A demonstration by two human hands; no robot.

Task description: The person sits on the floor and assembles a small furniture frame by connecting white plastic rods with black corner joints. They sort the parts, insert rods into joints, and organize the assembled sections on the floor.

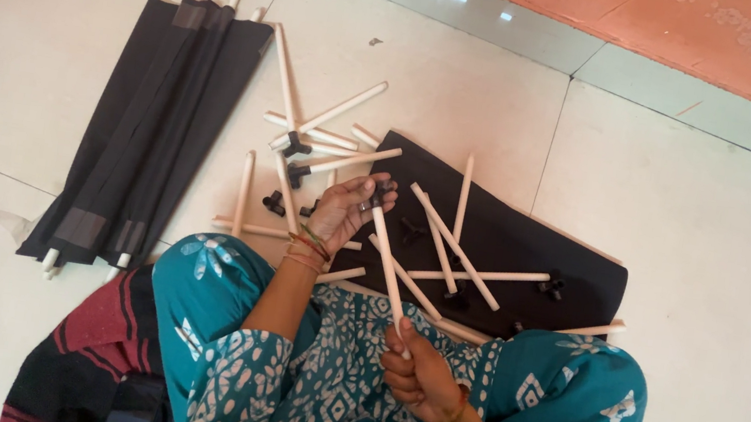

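Note:
I sit on a tiled floor in teal patterned clothes. My right hand [416,374] grips the near end of a white rod [388,262] that slants up and away from me. My left hand [347,207] holds the rod's far end, where its fingers close around a small black connector [380,192]. Several more white rods [458,252] and black connectors [551,287] lie scattered just beyond my hands, some on a flat black fabric panel [528,237].
A folded bundle of black fabric shelves with white rods [152,131] through it lies at the left. A red and black striped cloth [87,347] is under my left knee. An orange wall [675,28] runs along the top right.

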